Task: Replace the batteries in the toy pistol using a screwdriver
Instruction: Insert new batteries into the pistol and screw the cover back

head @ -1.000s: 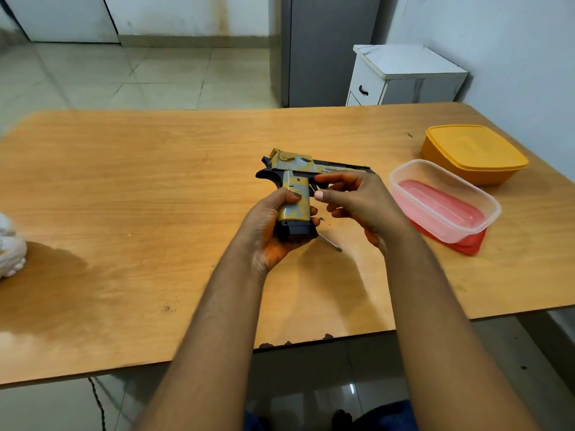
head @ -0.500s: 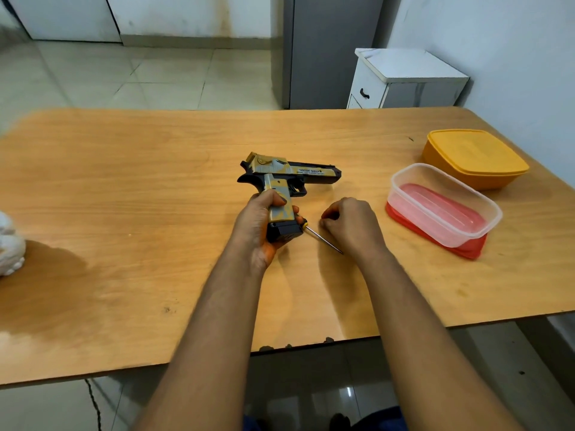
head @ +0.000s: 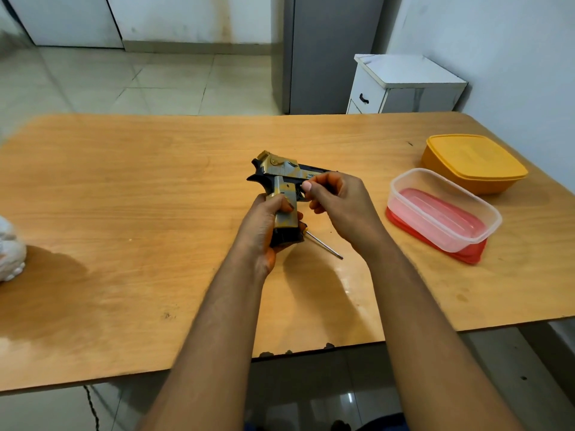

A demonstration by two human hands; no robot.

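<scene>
Room: tiled floor, white bedside cabinet (head: 401, 85) against the wall behind a wooden table (head: 124, 188).
Pistol: toy pistol (head: 284, 191) held above mid-table, grip pointing back toward the person, barrel running away to the right.
Left hand: left hand (head: 264, 228) wrapped round the lower grip, thumb across the side panel.
Right hand: right hand (head: 339, 206) at the trigger area, thumb and forefinger pressed together in a pinch. Could be a small screw or the trigger guard between them; too small to tell.
Screwdriver: screwdriver (head: 323, 244) lies flat on the table, handle end tucked under the pistol butt, shaft running out to the right with the tip toward the person's right forearm.
Key relation: screwdriver sits just below and toward the person from the right hand, long axis diagonal; right hand is the nearer and freer one, left is busy holding.
Next, my guess: right hand drops down, takes the shaft or handle, and goes to the grip panel screw.
Containers: clear tub (head: 445, 209) on a red lid, yellow-lidded box (head: 473, 163) behind it, both well apart on the right.
</scene>
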